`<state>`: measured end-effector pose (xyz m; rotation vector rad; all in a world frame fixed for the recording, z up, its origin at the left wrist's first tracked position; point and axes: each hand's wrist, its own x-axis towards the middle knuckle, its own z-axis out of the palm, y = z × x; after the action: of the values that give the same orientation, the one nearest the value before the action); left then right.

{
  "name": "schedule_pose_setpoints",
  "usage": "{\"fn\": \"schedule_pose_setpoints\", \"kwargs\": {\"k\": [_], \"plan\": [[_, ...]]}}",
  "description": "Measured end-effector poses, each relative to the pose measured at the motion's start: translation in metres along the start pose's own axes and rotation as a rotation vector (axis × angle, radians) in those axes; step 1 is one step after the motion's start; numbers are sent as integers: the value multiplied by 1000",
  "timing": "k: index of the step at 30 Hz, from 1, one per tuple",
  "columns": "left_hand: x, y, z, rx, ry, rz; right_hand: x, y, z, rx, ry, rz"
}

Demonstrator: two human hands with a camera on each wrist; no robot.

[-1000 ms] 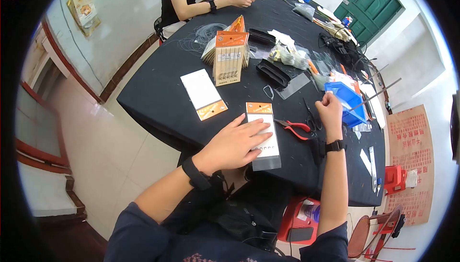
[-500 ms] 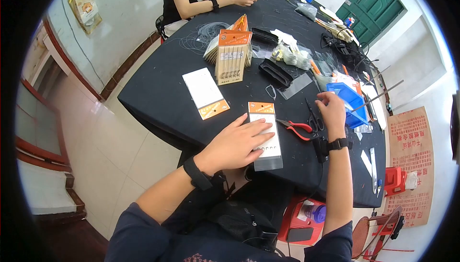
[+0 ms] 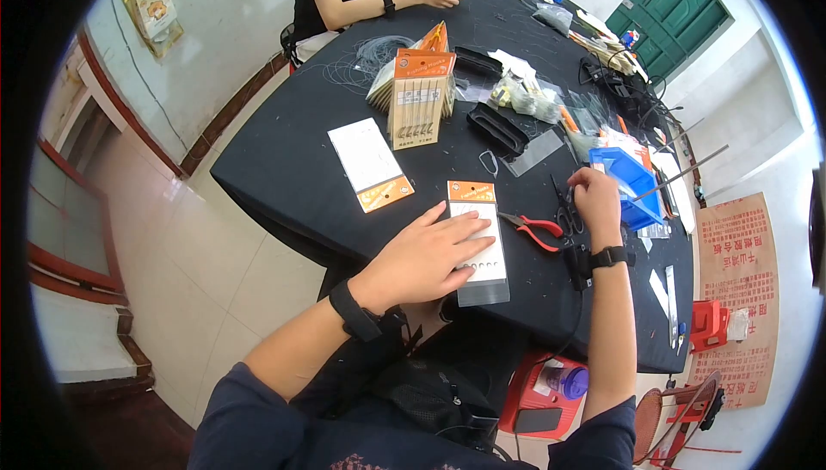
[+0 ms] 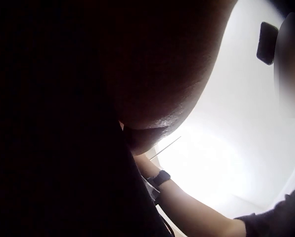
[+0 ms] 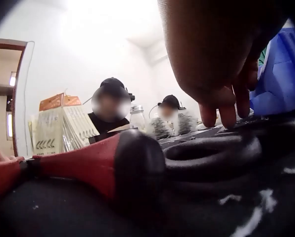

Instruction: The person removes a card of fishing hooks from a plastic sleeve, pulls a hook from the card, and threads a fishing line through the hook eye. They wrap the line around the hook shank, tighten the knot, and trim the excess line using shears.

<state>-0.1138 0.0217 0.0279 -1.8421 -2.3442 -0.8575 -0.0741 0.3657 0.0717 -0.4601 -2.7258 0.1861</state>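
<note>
My left hand [image 3: 426,255] lies flat with spread fingers on a fishing-hook packet [image 3: 483,285], a white card with an orange header in a clear sleeve. A row of small hooks shows below the fingers. My right hand [image 3: 595,203] is beside the blue bin [image 3: 621,159]; its fingers [image 5: 226,111] point down at the tabletop in the right wrist view, and nothing shows between them. Close by its wrist are red-handled pliers [image 3: 542,231] and black scissors [image 3: 568,216]. The left wrist view is mostly dark.
Another white card [image 3: 366,156] lies to the left. Behind it stands a stack of hook packets [image 3: 417,100]. Black cases [image 3: 497,129], clear bags [image 3: 538,104] and coiled line [image 3: 370,61] sit farther back. A thin rod [image 3: 693,172] juts over the bin.
My right hand's fingers were raised and spread half a second ago; now they are lowered beside the blue bin. My left hand has stayed on the packet.
</note>
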Motion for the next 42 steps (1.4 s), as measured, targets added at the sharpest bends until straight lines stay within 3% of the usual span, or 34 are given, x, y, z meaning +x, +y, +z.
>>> {"fn": "schedule_pose_setpoints", "kwargs": {"k": [6, 9, 13, 14, 16, 19, 21, 27, 35, 42], "plan": [[-1, -1, 1, -18, 11, -3, -1, -10, -9, 5, 153, -98], [-1, 0, 2, -50, 27, -3, -11, -27, -29, 201, 111, -103], [0, -1, -2, -62, 78, 14, -69, -95, -79, 544, -258, -263], [1, -1, -4, -97, 80, 18, -83, -97, -74, 521, -315, -403], [3, -2, -8, -170, 80, 34, -114, -112, -66, 456, -424, -463], [-9, 1, -4, -133, 159, 53, -143, -126, -45, 370, -398, -460], [-21, 12, -14, -136, 93, 22, -153, -128, -38, 248, -352, -467], [-41, 26, -19, -12, 16, 30, -165, -111, -27, 263, -247, -549], [-42, 30, -3, 89, 160, -12, -165, -112, -25, 333, -112, -623], [-39, 29, -4, -34, 199, -45, -150, -119, -25, 585, -155, -421]]}}
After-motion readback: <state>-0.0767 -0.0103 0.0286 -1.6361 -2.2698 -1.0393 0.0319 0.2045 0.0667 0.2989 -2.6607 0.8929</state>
